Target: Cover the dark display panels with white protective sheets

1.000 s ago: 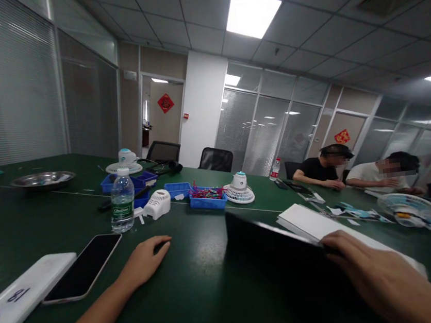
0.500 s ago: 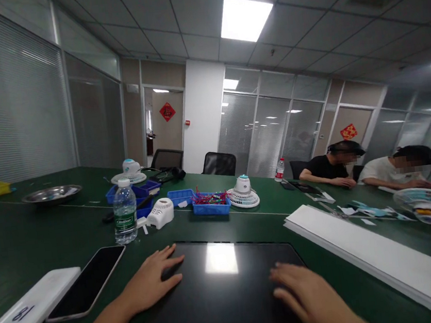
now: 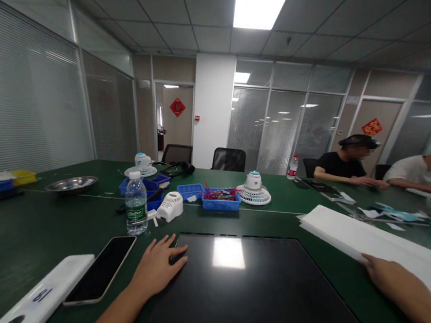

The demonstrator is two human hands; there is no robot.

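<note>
A flat black panel with a ceiling-light reflection lies before me on the green table. My left hand rests at its left edge, fingers spread, holding nothing; a small dark piece shows beside the thumb. Over to the right, my right hand touches the near edge of a long stack of white sheets. Its fingers are mostly hidden, so I cannot see whether it grips the sheets. The sheets look slightly fanned at the far left corner.
Left of the panel are a phone, a white device and a water bottle. Beyond stand a white plastic housing, a blue tray of wires and a white fan-like part. Two people sit at far right.
My right hand has left the black panel and moved right to the white stack. The left hand stays at the panel's left edge. The whole view has shifted slightly.
</note>
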